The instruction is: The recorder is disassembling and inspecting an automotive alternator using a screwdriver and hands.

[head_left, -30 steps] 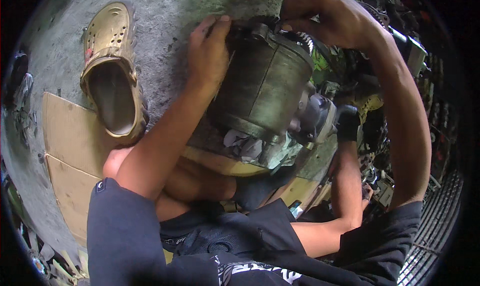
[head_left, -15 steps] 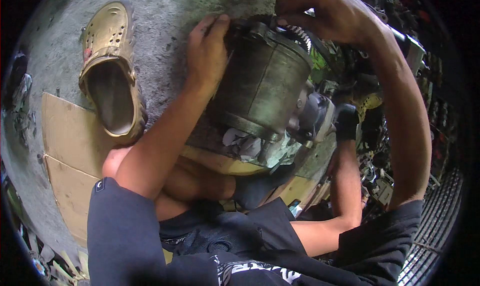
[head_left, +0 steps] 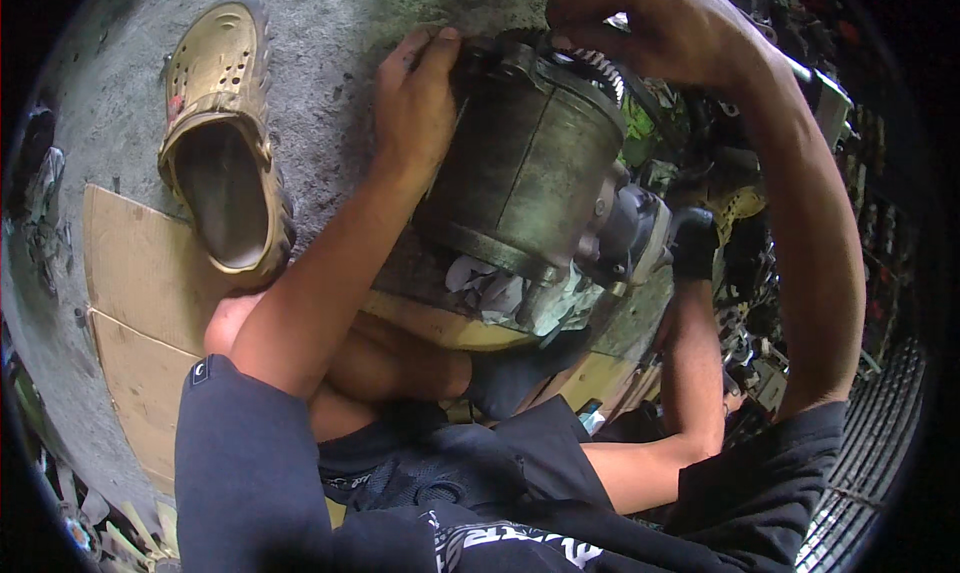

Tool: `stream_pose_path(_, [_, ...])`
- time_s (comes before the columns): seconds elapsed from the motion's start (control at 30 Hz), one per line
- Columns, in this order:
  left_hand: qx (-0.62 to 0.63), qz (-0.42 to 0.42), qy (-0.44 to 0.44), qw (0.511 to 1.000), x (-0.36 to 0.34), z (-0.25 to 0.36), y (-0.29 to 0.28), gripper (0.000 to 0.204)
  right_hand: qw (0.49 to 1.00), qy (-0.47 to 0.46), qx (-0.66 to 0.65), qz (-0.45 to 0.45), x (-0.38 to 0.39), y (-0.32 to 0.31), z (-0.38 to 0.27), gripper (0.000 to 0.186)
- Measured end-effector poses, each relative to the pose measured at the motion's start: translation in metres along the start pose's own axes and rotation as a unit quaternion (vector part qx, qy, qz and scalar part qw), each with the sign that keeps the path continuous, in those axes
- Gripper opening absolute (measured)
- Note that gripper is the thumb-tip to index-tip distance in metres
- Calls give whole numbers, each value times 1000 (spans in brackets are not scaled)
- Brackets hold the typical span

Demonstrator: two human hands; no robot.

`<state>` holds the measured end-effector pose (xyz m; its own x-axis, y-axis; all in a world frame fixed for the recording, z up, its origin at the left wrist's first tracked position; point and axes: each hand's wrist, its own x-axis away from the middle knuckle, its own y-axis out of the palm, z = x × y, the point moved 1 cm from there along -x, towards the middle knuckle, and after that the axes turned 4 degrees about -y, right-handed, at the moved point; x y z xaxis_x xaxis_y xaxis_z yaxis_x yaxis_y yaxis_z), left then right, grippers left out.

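Observation:
A dark cylindrical metal housing lies in front of me on crumpled paper, with a smaller metal assembly joined at its right. My left hand grips the housing's upper left edge, fingertips partly hidden. A toothed gear ring shows at the housing's top end. Just above that gear, my right hand has its fingers curled at the top of the view; what they hold, if anything, is hidden.
A tan clog stands on the concrete floor at left, beside cardboard. My legs, in dark socks, surround the housing's near side. Metal parts crowd the right, near a ribbed grate.
My right hand has shifted slightly up and to the left above the gear. My left hand and the housing are almost unmoved.

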<state>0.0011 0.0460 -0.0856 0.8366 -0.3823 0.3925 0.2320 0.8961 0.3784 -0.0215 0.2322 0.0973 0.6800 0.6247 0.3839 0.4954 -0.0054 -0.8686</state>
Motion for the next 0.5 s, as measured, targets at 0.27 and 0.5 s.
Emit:
stream_pose_path(0.27, [-4, 39, 11, 999, 3, 5, 4, 41, 1000, -1, 12, -17, -3, -1, 2, 11])
stream_pose_path(0.5, [-62, 40, 34, 997, -1, 1, 1, 27, 999, -2, -35, -19, -4, -1, 6, 10])
